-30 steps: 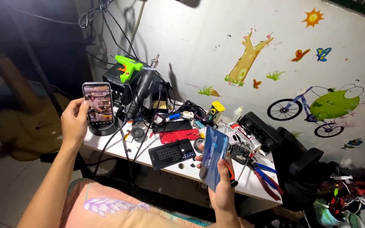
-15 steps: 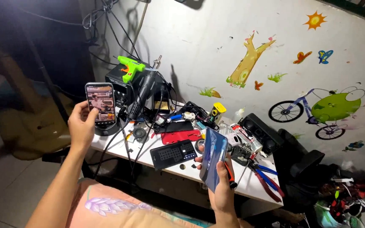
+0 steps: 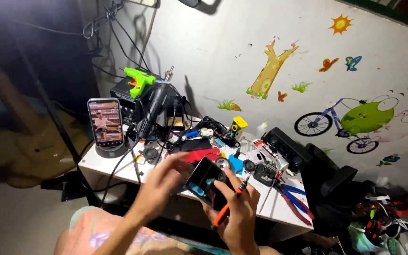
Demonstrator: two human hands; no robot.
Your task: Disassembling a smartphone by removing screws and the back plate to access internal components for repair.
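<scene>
Phone (image 3: 205,182), opened and dark, was held over the near edge of the white table (image 3: 101,165) by both hands.

Largest first: the table was crowded with a black station box (image 3: 127,101), a green glue gun (image 3: 139,81) on top of it, black cables, a red case (image 3: 197,154) and blue-handled pliers (image 3: 293,196); a second phone (image 3: 105,122) stood lit on a stand at the far left. Left hand (image 3: 159,189) curled round the opened phone's left end, fingers grasping it. Right hand (image 3: 234,215) gripped its lower right edge and also pinched an orange-handled screwdriver (image 3: 230,202). Judged step: handling the opened phone for inspection; next move called for a steady grip and a freed driver tip. Phone internals were too small to read, and motion blur smeared the left fingers.
</scene>
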